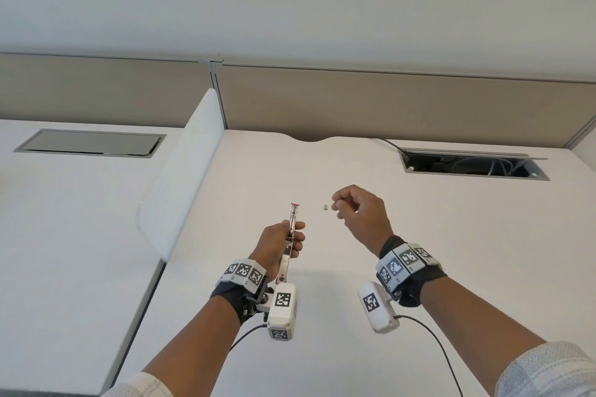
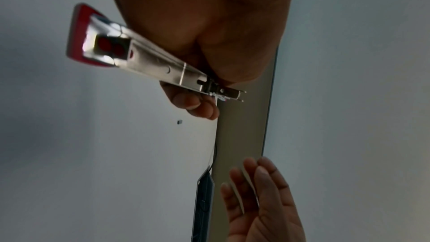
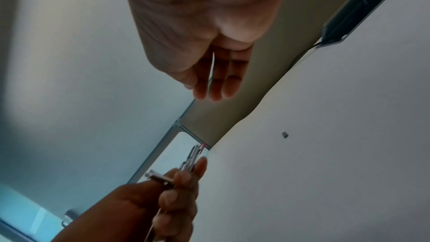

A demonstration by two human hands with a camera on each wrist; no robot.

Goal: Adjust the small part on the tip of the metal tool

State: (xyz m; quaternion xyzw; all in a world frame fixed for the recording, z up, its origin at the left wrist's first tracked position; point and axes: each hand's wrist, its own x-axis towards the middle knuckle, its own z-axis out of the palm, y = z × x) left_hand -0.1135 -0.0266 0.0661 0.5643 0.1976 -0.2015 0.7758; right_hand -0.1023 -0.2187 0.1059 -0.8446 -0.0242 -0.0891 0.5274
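The left hand (image 1: 280,243) is raised above the white desk (image 1: 354,267), fingers curled round an opened metal stapler with red plastic ends (image 1: 290,235), its tip pointing away. The right hand (image 1: 359,211) hovers beside it, fingers loosely extended and holding nothing. A tiny grey block of staples (image 1: 325,207) lies on the desk between them. The left wrist view alone shows the stapler's shiny channel (image 2: 149,56) and red base.
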